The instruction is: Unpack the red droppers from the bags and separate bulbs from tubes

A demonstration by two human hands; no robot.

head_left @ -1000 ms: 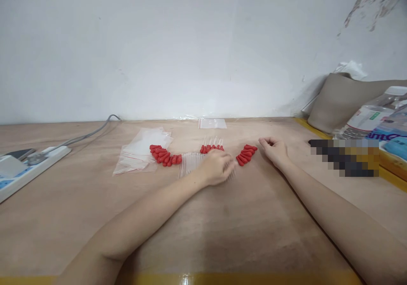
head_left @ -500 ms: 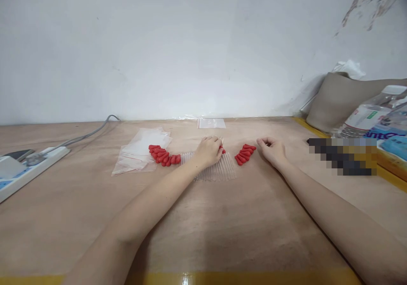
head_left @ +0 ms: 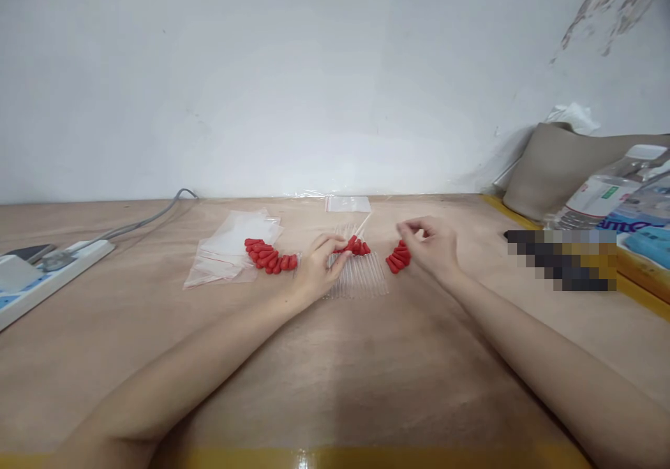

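My left hand [head_left: 318, 266] pinches a glass dropper with a red bulb [head_left: 354, 237], lifted and tilted up to the right over a row of clear glass tubes [head_left: 361, 277] on the wooden table [head_left: 335, 371]. More assembled droppers with red bulbs [head_left: 360, 248] lie just behind. My right hand [head_left: 430, 247] hovers with fingers curled beside a small pile of red rubber bulbs [head_left: 398, 258]; what it holds, if anything, I cannot make out. Another pile of red bulbs [head_left: 269, 256] lies to the left.
Clear zip bags [head_left: 230, 249] lie left of the bulbs, one more [head_left: 348, 204] by the wall. A power strip [head_left: 47, 273] with a grey cable sits far left. A beige bag [head_left: 565, 165], plastic bottles [head_left: 601, 193] and a dark object [head_left: 560, 259] crowd the right.
My left hand drew back from the assembled droppers with one pinched and raised. My right hand lifted and moved left, over the right pile of bulbs.
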